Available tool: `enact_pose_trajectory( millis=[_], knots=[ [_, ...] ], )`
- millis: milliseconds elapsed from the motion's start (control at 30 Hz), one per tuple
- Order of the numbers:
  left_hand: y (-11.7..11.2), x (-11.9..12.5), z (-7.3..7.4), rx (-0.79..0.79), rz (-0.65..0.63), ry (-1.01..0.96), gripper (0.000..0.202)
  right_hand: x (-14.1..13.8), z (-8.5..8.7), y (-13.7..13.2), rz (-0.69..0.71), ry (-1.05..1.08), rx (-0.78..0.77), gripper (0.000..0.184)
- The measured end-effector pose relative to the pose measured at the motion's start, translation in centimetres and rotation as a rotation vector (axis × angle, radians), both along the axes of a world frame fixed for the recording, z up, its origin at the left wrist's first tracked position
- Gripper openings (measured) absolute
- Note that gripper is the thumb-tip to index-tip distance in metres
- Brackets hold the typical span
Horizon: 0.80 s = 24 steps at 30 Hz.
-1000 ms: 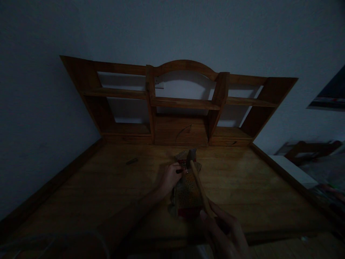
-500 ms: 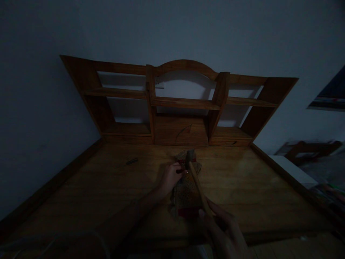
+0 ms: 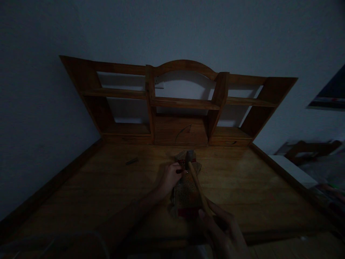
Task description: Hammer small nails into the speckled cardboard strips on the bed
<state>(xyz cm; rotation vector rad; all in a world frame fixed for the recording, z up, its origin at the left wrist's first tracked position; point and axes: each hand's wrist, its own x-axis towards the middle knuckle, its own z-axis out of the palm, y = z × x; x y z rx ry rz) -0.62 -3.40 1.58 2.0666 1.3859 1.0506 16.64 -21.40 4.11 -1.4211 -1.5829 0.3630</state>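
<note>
My right hand (image 3: 225, 230) is closed around the wooden handle of a hammer (image 3: 198, 187). The hammer's dark metal head lies low over the far part of a brown, speckled piece (image 3: 185, 194) with red bands across it, which rests on the desk. Whether the head touches anything is too dark to tell. Just left of the head, my left hand (image 3: 172, 176) has its fingers pinched together above the piece. A tiny bright spot shows at its fingertips, but what they hold is too small and dim to name.
The wooden desk (image 3: 242, 187) has a raised rim along each side. At its back stands a wooden shelf unit (image 3: 185, 104) against the wall. A small dark object (image 3: 132, 161) lies left of my hands. Beyond the right rim are a white surface (image 3: 293, 169) and a wooden chair back (image 3: 312, 148).
</note>
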Motion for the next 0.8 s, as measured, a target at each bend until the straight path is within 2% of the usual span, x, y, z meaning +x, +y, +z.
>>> enact_pose_trajectory(
  millis=[367,533,800],
  knots=[
    [0.16,-0.03,-0.48,0.003,0.005,0.004,0.017,0.20,0.76,-0.11,0.029,-0.033,-0.003,0.027],
    [0.10,-0.08,-0.34,-0.026,-0.009,-0.028,0.016,0.19,0.27,-0.12,0.046,-0.065,0.013,0.028],
    [0.01,-0.03,-0.23,-0.034,-0.032,-0.066,0.016,-0.47,-0.02,-0.02,0.038,0.166,-0.054,0.027]
  ],
)
